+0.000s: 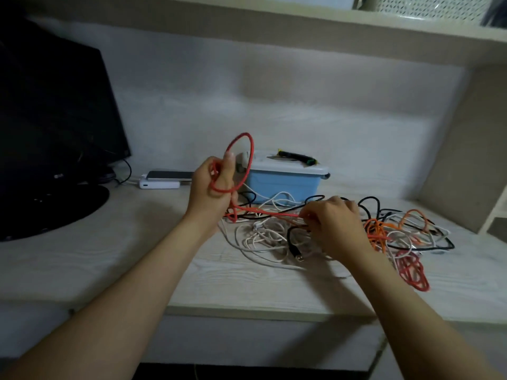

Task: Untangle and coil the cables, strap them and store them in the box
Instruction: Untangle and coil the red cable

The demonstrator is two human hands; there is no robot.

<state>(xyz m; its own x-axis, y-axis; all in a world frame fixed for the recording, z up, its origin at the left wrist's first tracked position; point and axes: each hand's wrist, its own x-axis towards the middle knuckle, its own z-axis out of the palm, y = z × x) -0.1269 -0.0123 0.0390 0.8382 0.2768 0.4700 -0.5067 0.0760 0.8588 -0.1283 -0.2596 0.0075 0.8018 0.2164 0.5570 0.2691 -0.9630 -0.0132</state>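
Red cable loops sit clamped in the left hand; right hand fingers pinch its run above the tangle; feed slack gently, matching loop size.

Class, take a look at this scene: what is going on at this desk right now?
A person is working a red cable out of a pile of white, black and orange cables on the desk. The left hand holds up a loop of it, and the right hand pinches the same cable lower down, at the pile. The blue box behind the pile has its lid on.
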